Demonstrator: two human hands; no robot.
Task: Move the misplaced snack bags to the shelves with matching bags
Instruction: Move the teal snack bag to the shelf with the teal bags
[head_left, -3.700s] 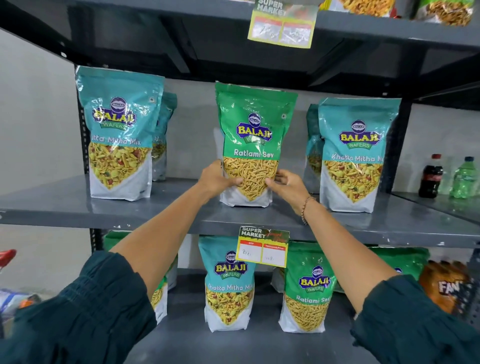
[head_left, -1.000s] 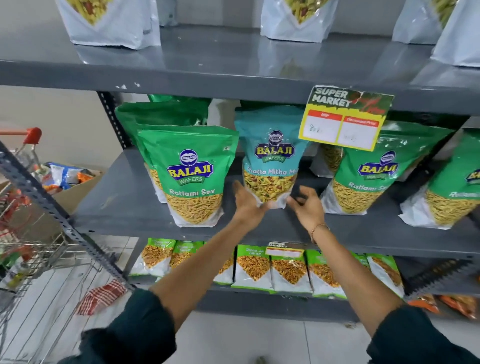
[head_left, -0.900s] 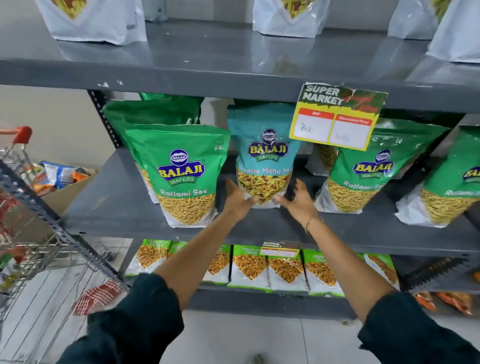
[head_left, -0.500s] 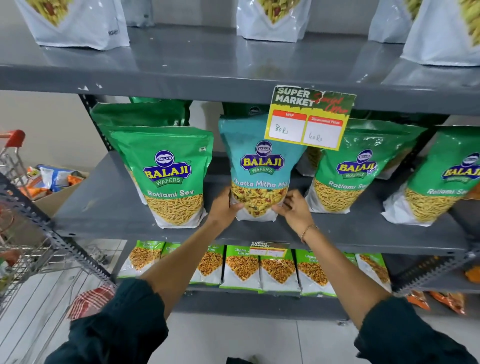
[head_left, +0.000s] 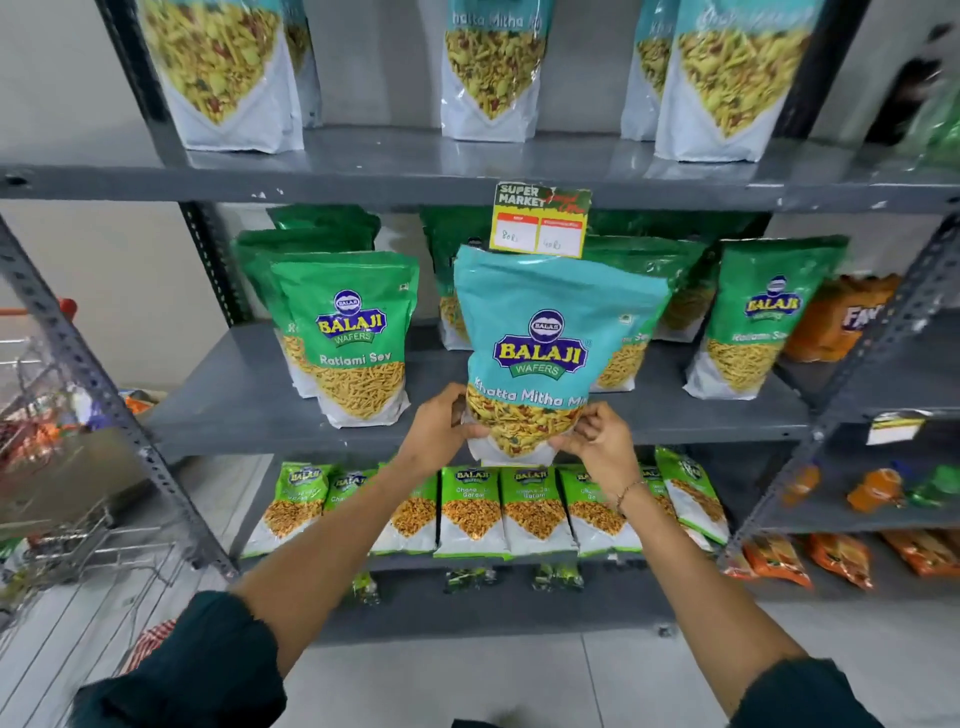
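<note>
A teal Khatta Mitha Mix bag (head_left: 545, 332) is held upright in front of the middle shelf (head_left: 234, 405). My left hand (head_left: 441, 431) grips its lower left corner and my right hand (head_left: 597, 441) grips its lower right corner. Its base hangs just past the shelf's front edge. Green Ratlami Sev bags (head_left: 353, 338) stand on that shelf to the left, behind, and to the right (head_left: 753, 322). More teal Khatta Mitha Mix bags (head_left: 488, 67) stand on the upper shelf (head_left: 363, 171).
A yellow price tag (head_left: 540, 218) hangs from the upper shelf's edge just above the held bag. Small green Chana bags (head_left: 472, 509) line the lower shelf. A shopping cart (head_left: 62, 467) stands at the left. An orange bag (head_left: 841, 322) and orange packets (head_left: 836, 556) sit at the right.
Both hands closed on the teal bag's bottom corners and drew it forward and up off the middle shelf, toward me. The view also tilted upward.
</note>
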